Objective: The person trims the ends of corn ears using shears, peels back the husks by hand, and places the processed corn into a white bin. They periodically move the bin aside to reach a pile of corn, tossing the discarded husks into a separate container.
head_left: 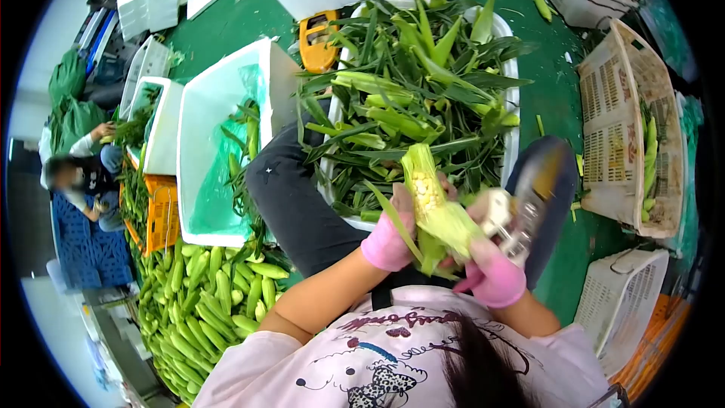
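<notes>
An ear of corn (427, 193) with pale kernels showing between opened green husks lies between my two gloved hands. My left hand (393, 233), in a pink glove, is closed around its left side. My right hand (491, 272), also pink-gloved, grips the husk at the lower right end. Against that hand is a shiny metal tool (521, 219), partly blurred, with its far end over my right knee. Just beyond my hands, a white tub (511, 136) is heaped with green husks and leaves (423, 98).
Trimmed green corn (204, 310) is piled at the left. Near it stand a foam box (279, 83) with a green liner and an orange crate (161, 211). A beige crate (604, 128) and a white basket (623, 302) are at right. Another person (83, 174) sits far left.
</notes>
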`<action>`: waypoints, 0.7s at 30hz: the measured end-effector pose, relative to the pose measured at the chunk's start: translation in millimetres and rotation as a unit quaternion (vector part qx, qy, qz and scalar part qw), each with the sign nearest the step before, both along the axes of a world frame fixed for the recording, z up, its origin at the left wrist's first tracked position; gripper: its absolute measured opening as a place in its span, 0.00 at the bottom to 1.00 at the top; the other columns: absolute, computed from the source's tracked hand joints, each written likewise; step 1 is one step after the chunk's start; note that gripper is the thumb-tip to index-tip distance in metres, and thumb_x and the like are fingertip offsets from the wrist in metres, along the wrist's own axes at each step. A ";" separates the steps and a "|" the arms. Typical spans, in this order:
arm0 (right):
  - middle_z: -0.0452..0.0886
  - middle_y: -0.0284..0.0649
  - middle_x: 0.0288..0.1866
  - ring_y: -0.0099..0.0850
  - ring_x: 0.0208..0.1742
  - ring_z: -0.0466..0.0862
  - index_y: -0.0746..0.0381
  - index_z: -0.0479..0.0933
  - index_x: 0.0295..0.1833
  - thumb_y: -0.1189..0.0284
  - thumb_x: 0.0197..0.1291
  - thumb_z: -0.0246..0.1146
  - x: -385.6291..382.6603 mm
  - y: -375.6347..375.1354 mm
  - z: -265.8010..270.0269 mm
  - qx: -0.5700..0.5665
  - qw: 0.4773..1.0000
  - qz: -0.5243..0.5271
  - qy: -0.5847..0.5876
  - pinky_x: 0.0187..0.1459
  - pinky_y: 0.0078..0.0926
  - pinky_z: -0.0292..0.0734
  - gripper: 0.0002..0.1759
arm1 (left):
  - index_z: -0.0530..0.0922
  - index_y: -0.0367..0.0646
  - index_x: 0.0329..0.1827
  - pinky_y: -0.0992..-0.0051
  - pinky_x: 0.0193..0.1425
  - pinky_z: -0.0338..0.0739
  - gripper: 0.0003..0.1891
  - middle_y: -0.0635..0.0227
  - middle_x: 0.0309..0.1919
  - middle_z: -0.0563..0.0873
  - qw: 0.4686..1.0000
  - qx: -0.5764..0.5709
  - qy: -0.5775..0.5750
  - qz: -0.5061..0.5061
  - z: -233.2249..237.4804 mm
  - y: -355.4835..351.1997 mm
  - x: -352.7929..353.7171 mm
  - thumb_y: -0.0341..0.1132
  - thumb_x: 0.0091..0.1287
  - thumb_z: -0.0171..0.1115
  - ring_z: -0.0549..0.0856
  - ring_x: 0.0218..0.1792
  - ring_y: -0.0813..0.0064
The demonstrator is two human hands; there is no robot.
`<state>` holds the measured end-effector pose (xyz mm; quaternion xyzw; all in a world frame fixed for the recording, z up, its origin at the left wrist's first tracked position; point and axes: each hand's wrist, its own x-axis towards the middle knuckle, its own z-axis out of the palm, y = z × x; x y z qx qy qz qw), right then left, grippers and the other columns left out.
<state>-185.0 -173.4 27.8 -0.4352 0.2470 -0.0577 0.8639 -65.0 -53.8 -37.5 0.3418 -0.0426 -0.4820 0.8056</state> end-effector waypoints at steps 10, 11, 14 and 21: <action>0.81 0.50 0.55 0.43 0.49 0.87 0.58 0.66 0.51 0.58 0.55 0.76 -35.1 -3.3 3.2 0.025 0.994 0.004 -0.106 0.46 0.45 0.90 0.29 | 0.72 0.46 0.52 0.67 0.45 0.76 0.40 0.65 0.40 0.76 1.000 0.004 0.001 0.001 36.8 -11.8 -13.9 0.78 0.64 0.49 0.78 0.40 0.67; 0.82 0.49 0.51 0.38 0.43 0.86 0.60 0.68 0.48 0.61 0.58 0.74 -34.9 -6.4 -16.3 0.177 0.954 0.114 -0.214 0.43 0.39 0.86 0.24 | 0.72 0.46 0.52 0.68 0.45 0.76 0.40 0.65 0.39 0.76 1.000 0.015 0.009 0.019 39.5 -11.5 -12.9 0.78 0.65 0.49 0.78 0.39 0.67; 0.84 0.46 0.40 0.30 0.32 0.83 0.63 0.72 0.41 0.69 0.64 0.69 -40.6 5.9 -28.2 0.214 0.902 0.136 -0.348 0.35 0.29 0.79 0.13 | 0.74 0.45 0.51 0.69 0.43 0.77 0.37 0.67 0.37 0.76 0.994 0.042 0.050 0.087 52.7 -11.0 5.4 0.74 0.69 0.47 0.78 0.36 0.68; 0.83 0.53 0.51 0.42 0.47 0.85 0.63 0.69 0.49 0.75 0.60 0.68 -56.6 -2.0 9.4 0.065 0.969 0.103 -0.214 0.50 0.43 0.82 0.16 | 0.76 0.43 0.57 0.68 0.48 0.80 0.35 0.65 0.40 0.82 0.996 -0.043 0.060 0.048 41.7 -11.9 18.8 0.68 0.75 0.45 0.84 0.41 0.66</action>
